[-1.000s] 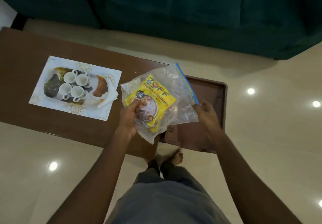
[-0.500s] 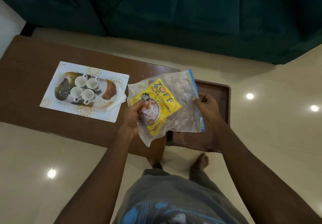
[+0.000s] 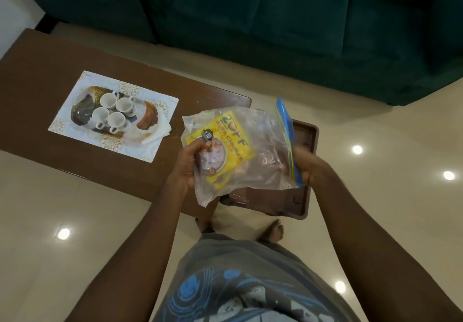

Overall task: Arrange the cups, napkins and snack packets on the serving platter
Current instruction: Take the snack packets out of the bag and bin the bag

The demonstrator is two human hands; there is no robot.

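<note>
Seen from the head camera, the tabletop (image 3: 37, 83) has its near edge just below the left hand (image 3: 186, 169), and open floor (image 3: 75, 209) lies toward the person. That hand pinches the yellow snack packet (image 3: 233, 141) through the clear zip bag (image 3: 265, 151). The right hand (image 3: 309, 169), slightly blurred, is curled round the bag's blue zip edge. Well left of both hands, the serving platter (image 3: 80, 116) holds four cups (image 3: 117, 119), with napkins (image 3: 161, 131) at its right rim. A brown tray (image 3: 314, 141) lies under the bag, and a green sofa (image 3: 275, 21) stands beyond.
</note>
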